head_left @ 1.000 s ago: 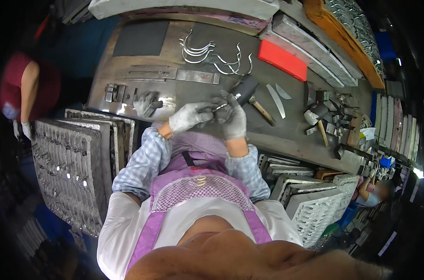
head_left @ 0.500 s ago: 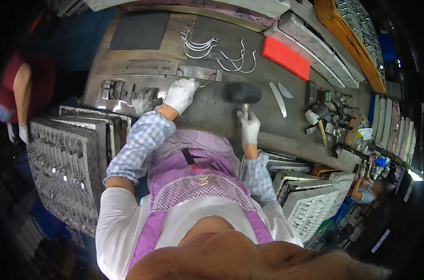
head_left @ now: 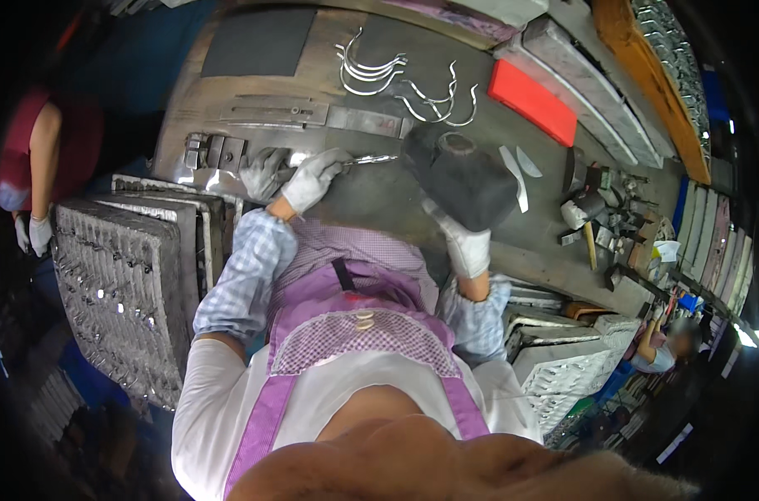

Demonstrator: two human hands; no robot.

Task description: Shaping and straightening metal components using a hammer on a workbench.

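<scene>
My left hand, in a white glove, is closed on one end of a slim shiny metal piece, which points right above the bench. Beyond it lies a long flat steel bar. My right hand, also gloved, grips a black mallet; its large head looms close to the camera and hides the handle and part of the bench. A crumpled grey glove rests just left of my left hand. Several curved metal rods lie farther back.
A red block and two pale blades lie right of the mallet. Farther right are a wooden-handled hammer and metal blocks. Stacked metal plates stand at the front left. Another person stands at the left.
The mallet has risen toward the camera and looks much larger. My left hand has drawn back a little to the left, taking the metal piece off the flat bar and turning it.
</scene>
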